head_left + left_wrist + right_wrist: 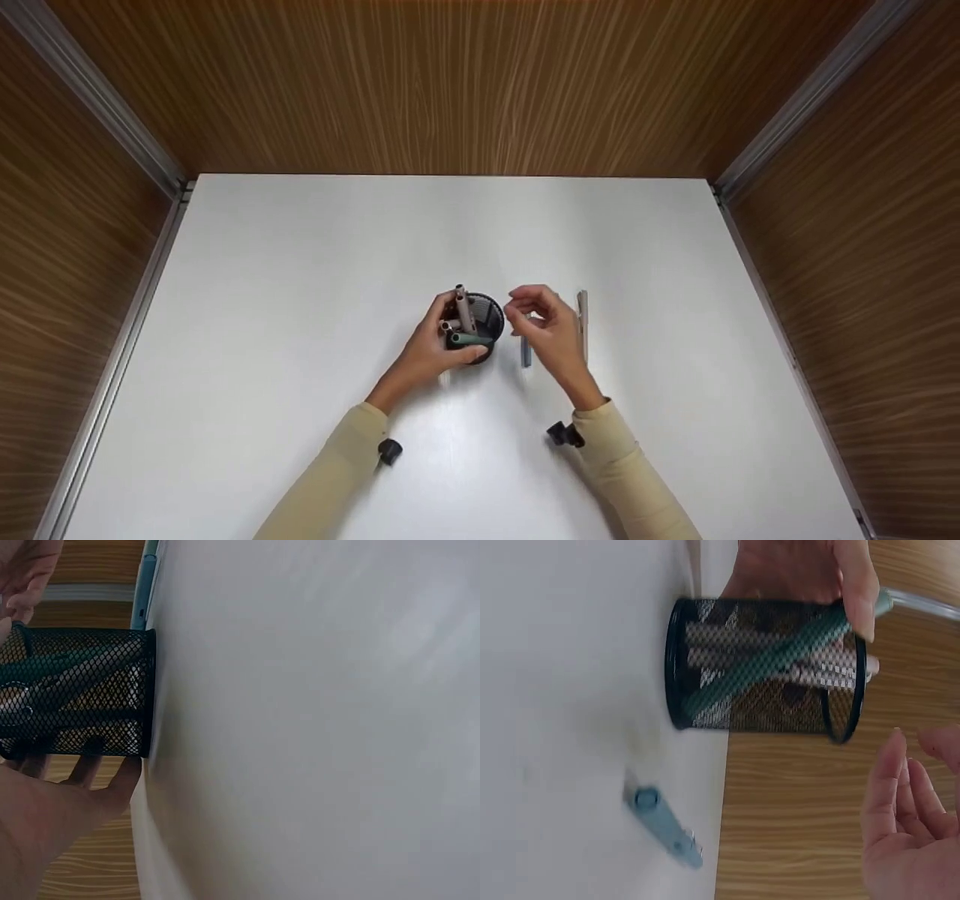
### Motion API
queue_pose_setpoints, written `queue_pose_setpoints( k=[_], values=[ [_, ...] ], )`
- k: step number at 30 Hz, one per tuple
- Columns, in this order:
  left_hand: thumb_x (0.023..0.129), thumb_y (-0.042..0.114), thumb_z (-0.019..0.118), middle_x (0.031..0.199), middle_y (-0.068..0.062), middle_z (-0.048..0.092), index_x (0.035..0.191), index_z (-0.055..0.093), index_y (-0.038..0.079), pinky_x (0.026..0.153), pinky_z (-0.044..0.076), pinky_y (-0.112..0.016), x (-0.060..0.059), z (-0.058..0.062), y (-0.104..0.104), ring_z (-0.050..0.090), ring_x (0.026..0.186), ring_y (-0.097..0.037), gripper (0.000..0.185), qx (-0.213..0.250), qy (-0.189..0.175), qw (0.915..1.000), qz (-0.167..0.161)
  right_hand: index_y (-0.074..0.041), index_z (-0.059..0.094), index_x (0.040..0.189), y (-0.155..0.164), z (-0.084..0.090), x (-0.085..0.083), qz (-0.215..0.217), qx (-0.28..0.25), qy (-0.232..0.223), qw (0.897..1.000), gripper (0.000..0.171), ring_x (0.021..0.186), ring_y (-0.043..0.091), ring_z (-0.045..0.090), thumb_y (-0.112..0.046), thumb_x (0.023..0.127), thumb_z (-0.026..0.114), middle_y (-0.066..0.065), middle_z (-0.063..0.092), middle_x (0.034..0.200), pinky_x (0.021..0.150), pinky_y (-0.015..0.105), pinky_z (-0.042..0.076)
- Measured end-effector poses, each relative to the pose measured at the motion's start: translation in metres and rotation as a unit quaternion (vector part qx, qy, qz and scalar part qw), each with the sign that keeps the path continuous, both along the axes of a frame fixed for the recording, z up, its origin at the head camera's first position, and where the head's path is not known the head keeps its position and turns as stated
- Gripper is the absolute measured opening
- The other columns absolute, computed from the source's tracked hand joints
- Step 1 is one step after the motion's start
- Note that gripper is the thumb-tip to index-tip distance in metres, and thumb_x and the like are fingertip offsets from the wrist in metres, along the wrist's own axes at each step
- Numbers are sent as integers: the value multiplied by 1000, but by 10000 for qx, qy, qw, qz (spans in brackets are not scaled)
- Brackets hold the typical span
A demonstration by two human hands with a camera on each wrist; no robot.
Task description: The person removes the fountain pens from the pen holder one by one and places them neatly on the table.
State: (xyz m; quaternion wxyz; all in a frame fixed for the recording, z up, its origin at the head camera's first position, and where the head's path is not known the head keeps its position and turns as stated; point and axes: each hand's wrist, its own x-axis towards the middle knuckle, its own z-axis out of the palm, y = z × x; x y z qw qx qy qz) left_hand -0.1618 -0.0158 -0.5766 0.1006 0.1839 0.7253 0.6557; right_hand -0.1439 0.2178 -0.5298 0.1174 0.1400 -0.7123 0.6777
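Note:
My left hand (431,346) grips a black mesh pen cup (491,319) that stands upright on the white table. In the cup lean several pens, among them a green pen (772,664) and a pinkish-brown pen (466,311). Just right of the rim is my right hand (546,322), its fingers loosely bent and nothing between them; the right wrist view shows a gap between thumb and forefinger. A blue pen (664,823) lies on the table, partly hidden under the right hand in the head view. Farther right lies a beige-grey pen (584,322).
The white table (315,247) is bounded by wood-grain panels at the back (450,90), left and right. Metal rails (112,97) run along the corners. A black wrist mount (566,434) sits at the right sleeve, another (389,451) at the left sleeve.

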Motion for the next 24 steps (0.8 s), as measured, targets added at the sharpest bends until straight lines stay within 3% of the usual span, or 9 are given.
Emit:
queue_pose_setpoints(
  k=[1, 6, 8, 13, 19, 24],
  values=[
    [89, 11, 91, 150, -21, 55, 165, 38, 10, 115, 39, -58, 2, 5, 0, 51, 136, -34, 94, -2, -2, 10000, 7, 14, 67, 120, -4, 0, 1, 34, -3, 8, 10000, 24, 90, 20, 71, 7, 99, 76, 19, 72, 104, 67, 28, 61],
    [91, 25, 92, 150, -11, 56, 165, 38, 16, 116, 40, -54, -1, 6, 1, 52, 136, -27, 92, -86, 118, 9998, -101, 8, 70, 123, -21, 2, 2, 34, 182, 73, 9998, 26, 93, 22, 72, 4, 99, 78, 21, 72, 114, 64, 24, 58],
    [91, 30, 92, 150, -7, 56, 165, 39, 21, 114, 40, -52, -5, -1, 2, 52, 135, -24, 92, -86, 174, 9997, -139, 7, 71, 123, -26, 3, 1, -2, 344, 190, 9992, 27, 92, 23, 71, 3, 98, 79, 22, 72, 115, 64, 22, 55],
    [91, 22, 91, 152, -8, 55, 164, 40, 18, 116, 38, -55, -5, -2, 7, 52, 138, -26, 89, -21, 162, 9997, -177, 2, 73, 123, -36, 1, -2, -250, 785, 354, 9960, 30, 88, 24, 67, 0, 95, 85, 16, 74, 107, 67, 22, 53],
    [90, 11, 90, 155, -14, 53, 165, 37, 11, 118, 36, -58, -1, 0, 10, 51, 140, -33, 92, 15, 23, 9999, -117, -4, 76, 117, -44, 2, -4, -571, 1154, 76, 9917, 29, 79, 20, 67, -12, 93, 91, 5, 74, 93, 64, 24, 50],
    [91, 18, 92, 157, -10, 53, 165, 38, 19, 116, 40, -56, -2, -1, 8, 53, 140, -29, 92, 2, 25, 9998, -188, -8, 75, 112, -49, 6, -6, -608, 1572, -93, 9857, 26, 75, 17, 68, -18, 94, 91, 0, 76, 98, 64, 27, 53]
  ],
)
